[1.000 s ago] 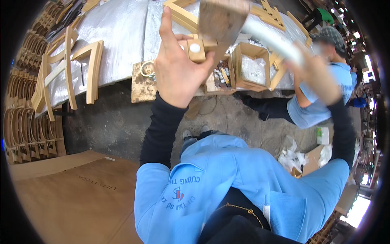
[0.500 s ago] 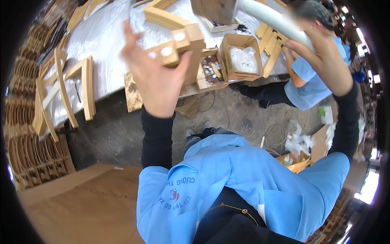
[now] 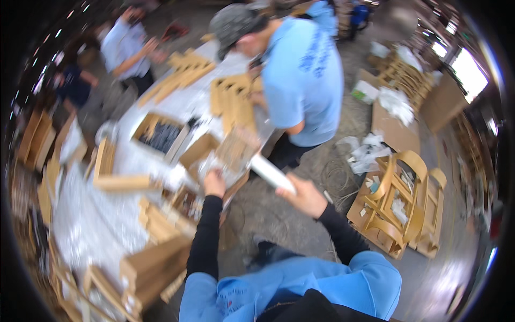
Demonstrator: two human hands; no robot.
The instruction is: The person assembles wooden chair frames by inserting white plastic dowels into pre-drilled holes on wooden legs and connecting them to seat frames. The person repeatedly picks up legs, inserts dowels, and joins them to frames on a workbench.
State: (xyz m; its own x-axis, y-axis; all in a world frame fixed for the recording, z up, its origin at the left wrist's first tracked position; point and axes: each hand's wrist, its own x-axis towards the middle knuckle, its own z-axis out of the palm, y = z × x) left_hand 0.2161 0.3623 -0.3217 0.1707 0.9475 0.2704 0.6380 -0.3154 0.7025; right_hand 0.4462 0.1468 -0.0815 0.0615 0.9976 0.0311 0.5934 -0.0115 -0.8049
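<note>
I can make out no words or numbers clearly. On the chest of my light blue cloth shirt point(image 3: 322, 273) there is dark blue lettering point(image 3: 234, 290) with a small red mark (blurred and bunched up in the folds). More dark blue printing point(image 3: 311, 51) crosses the back of a co-worker's light blue short-sleeved shirt point(image 3: 300, 99), equally smeared.

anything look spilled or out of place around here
Yes: dark bits lie on the table outside the open box of dark pieces, as if spilled. Crumpled white plastic also lies loose on the floor, like litter. Blur may hide finer damage.
</note>
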